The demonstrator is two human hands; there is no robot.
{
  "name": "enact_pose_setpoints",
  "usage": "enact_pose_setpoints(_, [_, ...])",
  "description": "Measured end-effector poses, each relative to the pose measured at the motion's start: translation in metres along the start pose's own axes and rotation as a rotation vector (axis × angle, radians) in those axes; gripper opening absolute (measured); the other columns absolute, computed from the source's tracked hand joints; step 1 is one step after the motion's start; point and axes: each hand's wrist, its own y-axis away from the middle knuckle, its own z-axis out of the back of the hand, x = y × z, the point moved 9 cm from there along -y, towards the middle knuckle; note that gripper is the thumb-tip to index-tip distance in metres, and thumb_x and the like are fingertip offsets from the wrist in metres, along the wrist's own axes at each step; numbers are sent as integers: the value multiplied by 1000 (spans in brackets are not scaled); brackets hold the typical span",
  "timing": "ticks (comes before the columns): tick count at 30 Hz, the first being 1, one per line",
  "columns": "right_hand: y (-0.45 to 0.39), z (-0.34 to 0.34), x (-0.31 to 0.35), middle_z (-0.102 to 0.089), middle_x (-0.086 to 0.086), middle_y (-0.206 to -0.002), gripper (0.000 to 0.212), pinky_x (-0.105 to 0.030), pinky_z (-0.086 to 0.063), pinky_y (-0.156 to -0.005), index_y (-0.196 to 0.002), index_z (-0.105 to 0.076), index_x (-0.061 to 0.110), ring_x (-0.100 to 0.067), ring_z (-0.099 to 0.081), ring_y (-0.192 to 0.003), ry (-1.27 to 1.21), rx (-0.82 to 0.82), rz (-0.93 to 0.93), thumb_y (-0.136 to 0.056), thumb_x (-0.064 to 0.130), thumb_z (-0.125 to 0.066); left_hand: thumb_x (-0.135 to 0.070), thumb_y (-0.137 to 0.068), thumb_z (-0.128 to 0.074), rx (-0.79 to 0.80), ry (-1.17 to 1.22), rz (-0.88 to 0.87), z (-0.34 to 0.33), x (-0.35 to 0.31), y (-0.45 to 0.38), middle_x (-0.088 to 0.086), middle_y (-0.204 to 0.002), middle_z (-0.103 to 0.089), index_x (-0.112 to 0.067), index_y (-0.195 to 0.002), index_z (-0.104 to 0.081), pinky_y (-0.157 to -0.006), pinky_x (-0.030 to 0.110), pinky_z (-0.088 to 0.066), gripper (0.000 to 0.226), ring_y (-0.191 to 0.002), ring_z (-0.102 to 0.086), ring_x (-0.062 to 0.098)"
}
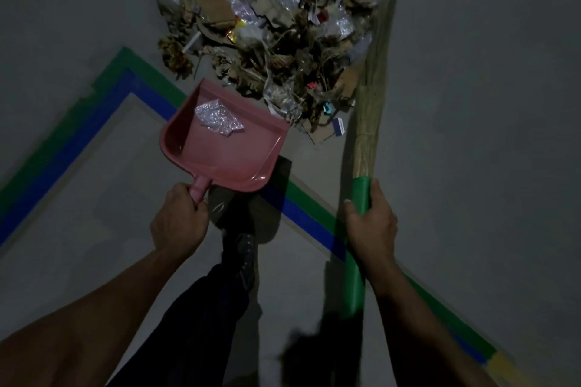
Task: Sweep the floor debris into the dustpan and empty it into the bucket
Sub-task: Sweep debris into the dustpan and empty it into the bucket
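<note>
Green + blue floor tape running diagonally from far left, cornering, then down toward near right, w/ a yellow piece at the near-right end. Grey floor dim all over.

Left hand, near left of centre: fingers curled tight round the short handle of the pink dustpan. Pan held w/ mouth toward the far right, front lip just beside the near edge of the debris pile. One crumpled clear plastic scrap lying inside the pan; rest of pan bare. Cannot tell whether lip touches floor.

Dark trouser leg and shoe below the pan, between the two arms.

Debris pile, far centre: cardboard bits, dry leaves, crinkled plastic, a white block at the far end, small coloured wrappers along the near edge. Still on the floor, not in the pan.

Right hand, near right: wrapped round the green handle of the grass broom, thumb on the left side. Bristles pointing far, lying along the right edge of the pile, tip blurred.

Bucket not in view.
</note>
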Motion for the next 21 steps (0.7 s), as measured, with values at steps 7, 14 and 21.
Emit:
enact_pose_setpoints(7, [-16, 31, 59, -59, -13, -115, 71, -29, -38, -71, -156, -19, 24, -24, -53, -90, 387, 72, 177, -95, 28, -55, -26, -93, -55, 56, -12, 15, 28, 6, 8, 18, -109, -57, -6, -110, -51, -73, 40, -43, 27, -94, -59, 38])
enact_pose_setpoints(14, [-61, 32, 97, -56, -18, -117, 70, -36, -41, -74, -155, -19, 22, -34, -55, -99, 509, 72, 377, -96, 29, -54, -25, -90, -56, 58, -15, 38, 22, 5, 2, 17, -101, -57, -8, -99, -51, -68, 37, -40, 20, -90, -59, 38])
enact_pose_setpoints(21, [-149, 11, 95, -54, -21, -123, 71, -36, -36, -77, -156, -17, 24, -39, -53, -106, 564, 88, 412, -96, 28, -54, -22, -86, -58, 56, -49, 16, -25, -3, -25, 15, -96, -59, -7, -98, -56, -63, 32, -35, 19, -88, -59, 35])
